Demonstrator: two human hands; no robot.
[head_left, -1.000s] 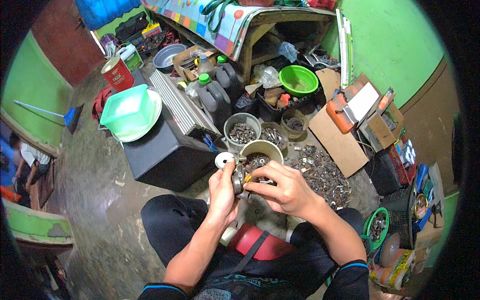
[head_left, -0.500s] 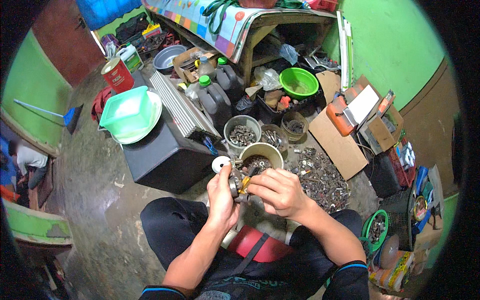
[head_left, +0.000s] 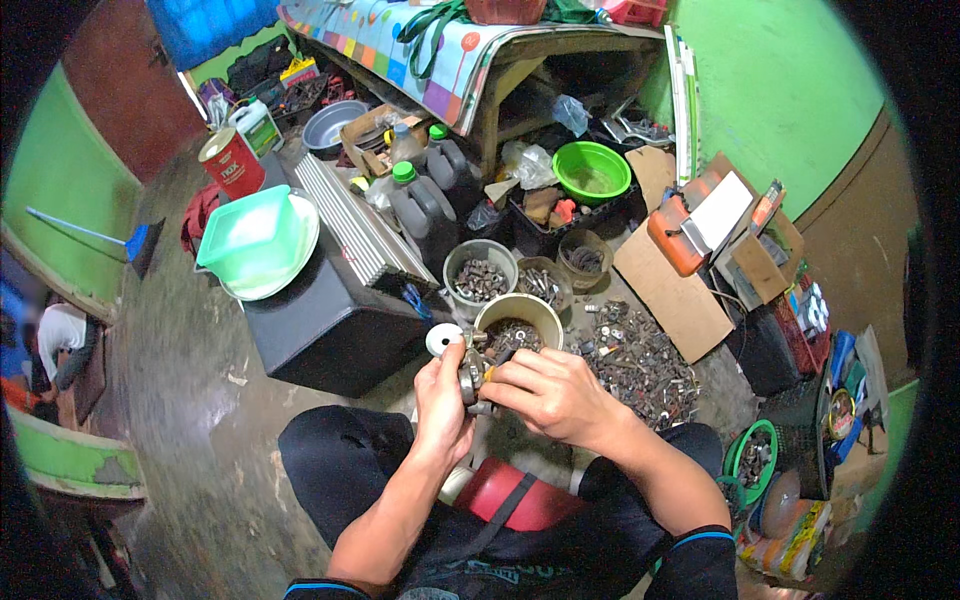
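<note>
My left hand (head_left: 441, 408) is closed around a small greyish metal part with round sections (head_left: 467, 384). A white round disc with a dark centre (head_left: 443, 340) sits at the part's upper end, by my thumb. Against the part's right side, the fingers of my right hand (head_left: 556, 396) are pinched together on a small yellow and black piece (head_left: 489, 374), mostly hidden by the fingers. I cannot tell whether this is a tool or belongs to the part. Just beyond my hands stands a cream bucket (head_left: 547, 312) with small metal pieces inside.
Loose hardware (head_left: 640, 365) lies piled on the floor to the right. A grey bucket of metal pieces (head_left: 510, 268) stands beyond. A black box (head_left: 310, 335) is at left, cardboard (head_left: 660, 290) at right. Across my lap lies a red cylindrical object (head_left: 535, 503).
My right hand has turned slightly and shifted left and down against the metal part, covering more of the yellow piece. The left hand keeps its hold. The view has shifted a little.
</note>
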